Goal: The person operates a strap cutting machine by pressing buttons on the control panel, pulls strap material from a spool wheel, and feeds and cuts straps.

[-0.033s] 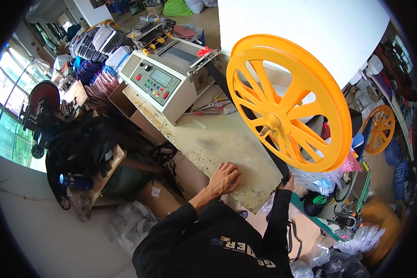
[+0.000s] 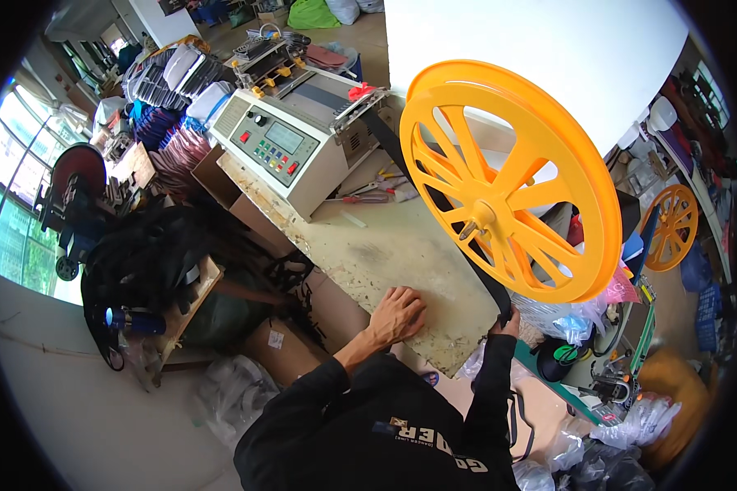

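Nothing visibly moved — right hand (image 2: 508, 322) holds flat, plain black strap (image 2: 492, 288)

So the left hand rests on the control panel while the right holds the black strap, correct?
No: in the head view the left hand rests on the worktop, not the control panel. The right hand does hold the black strap.
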A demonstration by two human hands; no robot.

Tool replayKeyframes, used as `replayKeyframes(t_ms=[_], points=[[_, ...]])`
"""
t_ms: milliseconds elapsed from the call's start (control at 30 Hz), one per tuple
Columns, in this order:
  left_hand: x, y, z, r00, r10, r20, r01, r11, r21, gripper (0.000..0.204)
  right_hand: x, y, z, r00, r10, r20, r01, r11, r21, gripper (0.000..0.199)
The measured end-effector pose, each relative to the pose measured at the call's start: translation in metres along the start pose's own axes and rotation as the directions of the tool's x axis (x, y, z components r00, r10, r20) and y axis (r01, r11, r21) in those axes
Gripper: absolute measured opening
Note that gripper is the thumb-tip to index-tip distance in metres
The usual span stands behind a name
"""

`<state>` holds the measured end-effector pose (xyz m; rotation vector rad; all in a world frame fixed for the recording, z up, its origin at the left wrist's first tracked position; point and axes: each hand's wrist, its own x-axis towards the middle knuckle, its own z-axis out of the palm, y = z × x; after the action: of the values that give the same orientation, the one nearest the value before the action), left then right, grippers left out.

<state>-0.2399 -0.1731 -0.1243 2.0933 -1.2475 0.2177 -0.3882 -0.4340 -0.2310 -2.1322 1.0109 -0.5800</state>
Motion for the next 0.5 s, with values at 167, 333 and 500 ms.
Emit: replayKeyframes(t_ms=[167,333,500], points=[[0.0,0.001,0.003,1.0,-0.01,0.022,0.011,1.0,-0.029,0.021,-0.004,-0.001,-0.008,1.0,0.027,0.011,-0.027,1.0,-0.012,0.049],[0.001,0.003,0.001,0.999,-0.027,0.042,0.028,0.999,-0.024,0.018,-0.005,0.009,-0.007,0.999,0.037,-0.018,-0.038,0.999,-0.023,0.043],[0.003,0.002,0.001,0.999,-0.047,0.018,0.047,0.999,0.005,0.016,-0.007,0.01,-0.007,0.999,0.043,-0.034,-0.044,0.998,-0.041,0.043]])
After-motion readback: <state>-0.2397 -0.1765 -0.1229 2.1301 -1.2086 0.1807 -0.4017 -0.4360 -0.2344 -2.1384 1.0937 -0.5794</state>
